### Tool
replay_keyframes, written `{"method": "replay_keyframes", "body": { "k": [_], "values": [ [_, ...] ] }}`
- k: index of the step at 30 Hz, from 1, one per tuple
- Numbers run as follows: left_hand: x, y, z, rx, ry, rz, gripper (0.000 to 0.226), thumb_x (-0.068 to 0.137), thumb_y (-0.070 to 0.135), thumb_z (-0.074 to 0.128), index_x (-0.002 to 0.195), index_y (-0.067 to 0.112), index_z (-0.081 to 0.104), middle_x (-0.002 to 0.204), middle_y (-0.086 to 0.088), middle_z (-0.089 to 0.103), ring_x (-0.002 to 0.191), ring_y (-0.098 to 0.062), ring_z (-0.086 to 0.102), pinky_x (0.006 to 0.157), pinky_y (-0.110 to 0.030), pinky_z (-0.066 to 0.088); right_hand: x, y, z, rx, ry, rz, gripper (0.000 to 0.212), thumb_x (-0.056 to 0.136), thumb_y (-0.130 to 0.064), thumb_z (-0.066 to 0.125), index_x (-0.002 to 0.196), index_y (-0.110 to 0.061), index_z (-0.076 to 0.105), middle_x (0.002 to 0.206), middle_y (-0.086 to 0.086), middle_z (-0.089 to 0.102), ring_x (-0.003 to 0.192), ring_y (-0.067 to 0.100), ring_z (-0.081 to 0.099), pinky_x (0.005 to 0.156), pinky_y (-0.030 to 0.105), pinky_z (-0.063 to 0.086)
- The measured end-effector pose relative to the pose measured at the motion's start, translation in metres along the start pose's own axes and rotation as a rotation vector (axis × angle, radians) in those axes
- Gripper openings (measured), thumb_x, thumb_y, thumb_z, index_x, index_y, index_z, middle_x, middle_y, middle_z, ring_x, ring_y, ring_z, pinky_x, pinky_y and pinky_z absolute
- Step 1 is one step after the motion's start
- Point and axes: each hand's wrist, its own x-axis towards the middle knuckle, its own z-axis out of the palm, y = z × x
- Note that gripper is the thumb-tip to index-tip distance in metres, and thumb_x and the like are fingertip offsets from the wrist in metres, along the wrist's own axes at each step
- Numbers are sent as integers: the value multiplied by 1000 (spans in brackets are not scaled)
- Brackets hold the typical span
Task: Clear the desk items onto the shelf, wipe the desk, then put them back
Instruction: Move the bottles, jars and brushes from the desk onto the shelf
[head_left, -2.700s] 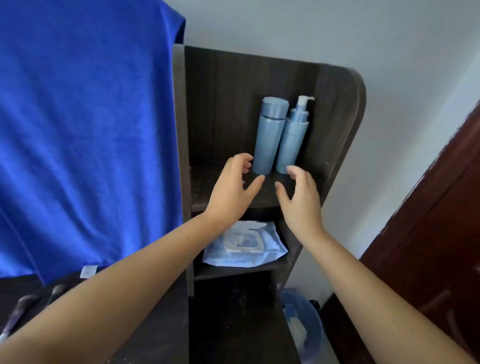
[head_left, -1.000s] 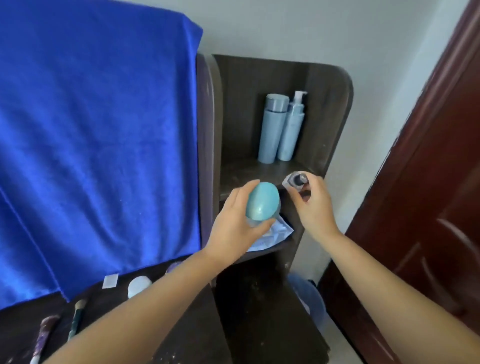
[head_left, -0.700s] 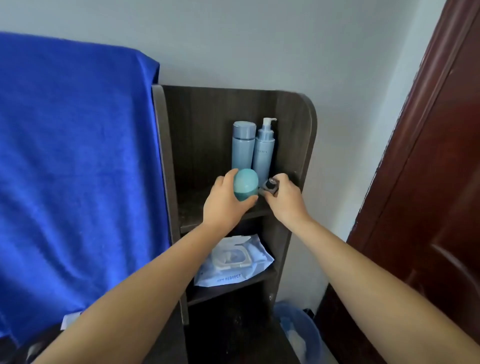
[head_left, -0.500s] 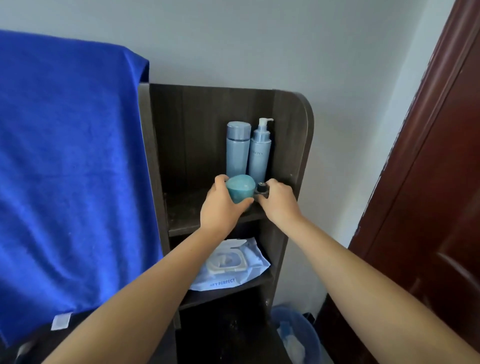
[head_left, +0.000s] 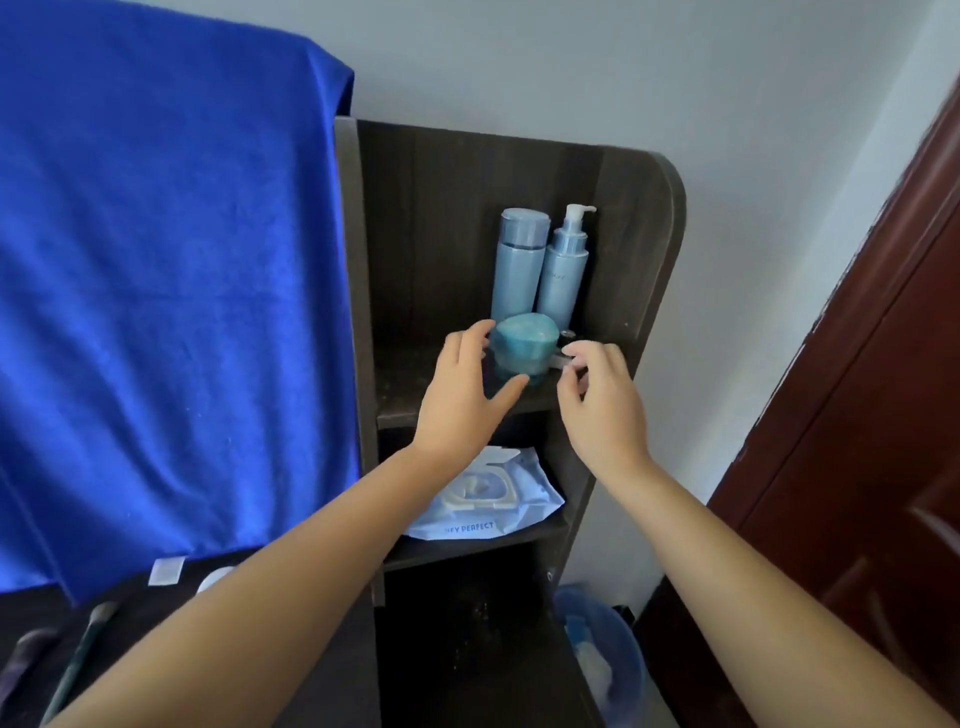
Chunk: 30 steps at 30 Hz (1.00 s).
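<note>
A teal jar (head_left: 523, 349) stands on the upper board of the dark shelf (head_left: 415, 384), in front of two tall blue bottles (head_left: 519, 265). My left hand (head_left: 462, 395) is open just left of the jar, fingers spread, not gripping it. My right hand (head_left: 597, 395) is open to the jar's right, fingers loosely curled. A small clear item (head_left: 563, 358) lies on the shelf between the jar and my right fingertips, mostly hidden.
A wipes pack (head_left: 488, 499) lies on the lower board. A blue towel (head_left: 166, 291) hangs at left. Brushes (head_left: 78, 654) and a white lid (head_left: 213, 579) lie on the dark desk. A blue bin (head_left: 602, 660) stands below, and a brown door (head_left: 857, 415) is at right.
Both hands carried the teal jar and the small item to the upper shelf board, set them down and let go. The hands have drawn back slightly and opened.
</note>
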Motion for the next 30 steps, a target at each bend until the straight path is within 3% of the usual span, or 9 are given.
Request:
{"method": "replay_keyframes", "body": {
  "k": [4,6,8,12,17,21,25,30],
  "values": [
    [-71,-33,-60,-43,-29,84,40,86,29,54,123,28,41,101,7,51,84,-10,53,68,-29,50,-51,-46,32,160,-2,-88,16,89,-10,49,102,-10,58,93,-2,57,72,12,53,64,22,41],
    [-109,-68,-95,-6,-7,-21,35,86,34,47,120,32,40,93,12,51,73,-9,53,63,-23,47,-81,-74,65,252,-103,-103,19,88,-15,45,99,-10,60,89,1,59,73,9,52,65,20,42],
    [-146,-112,-137,51,46,-217,34,86,32,48,119,27,44,87,13,53,64,-7,52,62,-19,43,-114,-106,104,293,-283,-102,25,86,-23,40,96,-13,60,87,1,60,72,10,52,65,28,44],
    [-216,-212,-225,309,106,-626,22,88,18,54,110,18,52,85,1,61,78,-21,59,76,-38,48,-178,-173,188,179,-759,-54,19,89,-24,43,95,-15,59,95,2,65,87,24,59,74,36,43],
    [-272,-288,-283,530,-14,-945,18,90,23,50,104,13,56,102,-9,59,100,-31,54,78,-40,46,-242,-242,285,124,-1127,8,20,91,-29,48,106,-17,55,107,3,64,101,27,59,77,36,46],
    [-290,-315,-285,607,-147,-1005,32,89,34,53,112,12,51,115,-8,57,112,-29,48,83,-40,44,-270,-281,334,49,-1151,115,33,90,-37,51,113,-13,47,114,9,61,106,30,58,78,38,46],
    [-289,-320,-282,707,-254,-992,30,89,33,53,107,10,47,114,-8,59,109,-29,51,79,-37,41,-279,-295,355,-99,-1133,114,50,90,-30,53,130,-7,32,122,12,58,109,32,59,80,39,48],
    [-285,-316,-283,580,-146,-1028,21,92,29,45,99,9,49,103,-10,60,95,-32,55,69,-35,38,-267,-295,349,3,-1108,206,27,89,-19,53,109,-5,39,111,17,61,103,37,59,77,40,47]
  ]
}}
